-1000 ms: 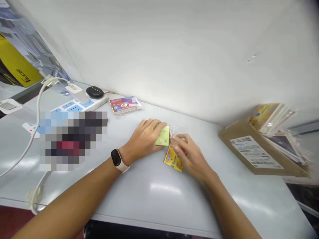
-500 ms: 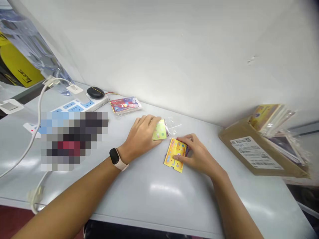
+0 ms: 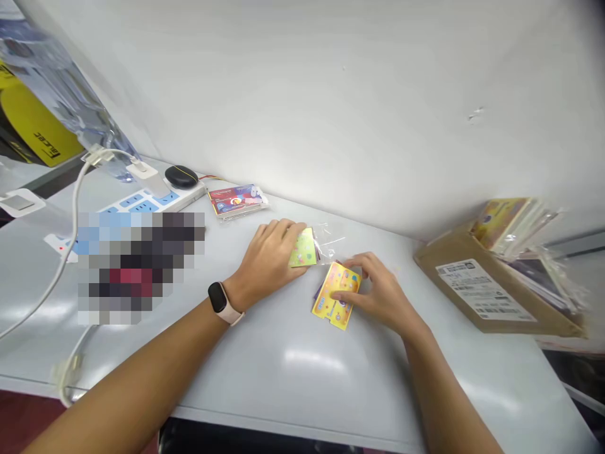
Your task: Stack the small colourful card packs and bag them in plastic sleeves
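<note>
My left hand is closed on a light green card, which lies over darker cards with clear plastic film sticking out to the right. My right hand grips a yellow printed card, its thumb on the face and its fingers at the far right edge. A notch shows in that card's near edge. Beneath it, a purple piece peeks out on the left side; how many cards are there I cannot tell. The yellow card sits just nearer to me than the green one.
A brown cardboard box at the right holds several wrapped card packs. Near the wall lies a red and blue card pack. On the left are a power strip, a white cable, a black rounded object and a blurred-out area.
The yellow card has turned slightly and shifted a little right, covering more of the purple piece on its right side. My right fingers have moved slightly right with it. My left hand stays put.
</note>
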Demonstrator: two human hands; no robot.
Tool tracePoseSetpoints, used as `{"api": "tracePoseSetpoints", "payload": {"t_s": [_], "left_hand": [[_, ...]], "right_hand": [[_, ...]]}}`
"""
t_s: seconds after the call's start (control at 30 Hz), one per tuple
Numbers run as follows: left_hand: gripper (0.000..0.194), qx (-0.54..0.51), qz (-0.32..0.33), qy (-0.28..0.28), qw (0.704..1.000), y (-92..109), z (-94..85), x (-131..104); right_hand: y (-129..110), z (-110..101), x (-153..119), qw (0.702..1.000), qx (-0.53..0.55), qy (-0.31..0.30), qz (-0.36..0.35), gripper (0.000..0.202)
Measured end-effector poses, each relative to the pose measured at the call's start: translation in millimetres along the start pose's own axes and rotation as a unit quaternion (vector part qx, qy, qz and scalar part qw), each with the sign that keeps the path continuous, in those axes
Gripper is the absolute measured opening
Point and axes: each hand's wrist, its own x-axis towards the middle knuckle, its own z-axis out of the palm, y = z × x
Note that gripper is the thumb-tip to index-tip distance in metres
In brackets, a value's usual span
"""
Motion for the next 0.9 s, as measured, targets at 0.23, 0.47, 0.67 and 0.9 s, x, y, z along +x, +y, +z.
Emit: {"api": "tracePoseSetpoints", "payload": {"t_s": [0.23,0.47,0.67,0.9], "left_hand": [[0.055,0.0,-0.003,0.0,1.0,-0.2,0.6,0.1],[0.055,0.009,-0.002,-0.002,1.0,-0.9,1.6,0.4],[0.057,0.013,0.006,-0.011,1.0,-0.9,2.3,-0.4],[0.059,0.016,0.028,-0.013,0.999,0.0,3.4,-1.3]], "right_hand": [[2.0,-9.3,0.4,0.991,0.119,0.047,0.048,0.034],[4.2,-17.6,-3.9,0.951,0.293,0.071,0.064,0.033],[11.7,-7.8,6.4,0.893,0.346,0.287,0.026,0.037],[1.6,2.4,4.1,0.915,0.296,0.27,0.055,0.036]]}}
